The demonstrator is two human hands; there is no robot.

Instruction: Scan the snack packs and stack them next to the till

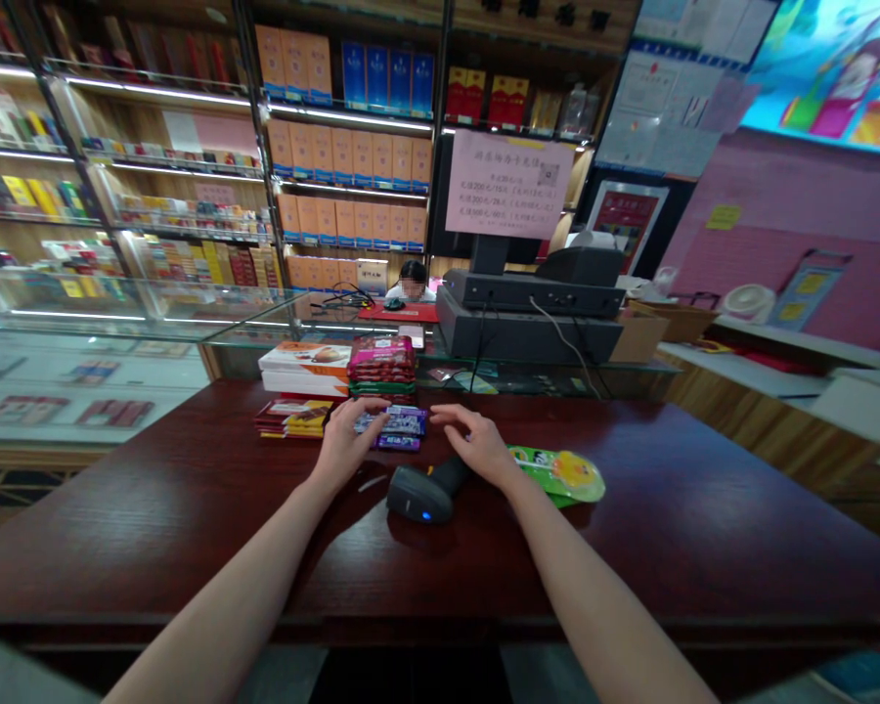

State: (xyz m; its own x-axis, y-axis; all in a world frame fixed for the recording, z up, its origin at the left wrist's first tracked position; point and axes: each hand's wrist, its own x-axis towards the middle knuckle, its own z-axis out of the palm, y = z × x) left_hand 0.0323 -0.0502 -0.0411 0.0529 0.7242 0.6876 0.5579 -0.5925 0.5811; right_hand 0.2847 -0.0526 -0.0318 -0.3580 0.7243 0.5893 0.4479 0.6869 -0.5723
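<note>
A small pile of purple-wrapped bars (403, 422) lies on the dark red wooden table between my two hands. My left hand (346, 437) is at the pile's left end, its thumb and fingers apart and reaching over the wrappers; I cannot tell how firmly it touches them. Just off the right end is my right hand (476, 442), fingers spread and holding nothing. Below the hands rests a black barcode scanner (419, 496) with a blue light, its handle running towards my right hand. Beside my right wrist lies a green and yellow packet (564, 474).
Yellow and red packets (308, 419) lie left of the bars. Behind them stand white-and-orange boxes (304, 370) and a stack of red packets (381, 360). A glass counter, a cash register unit (528, 318) and a person's head (412, 281) are farther back, before stocked shelves.
</note>
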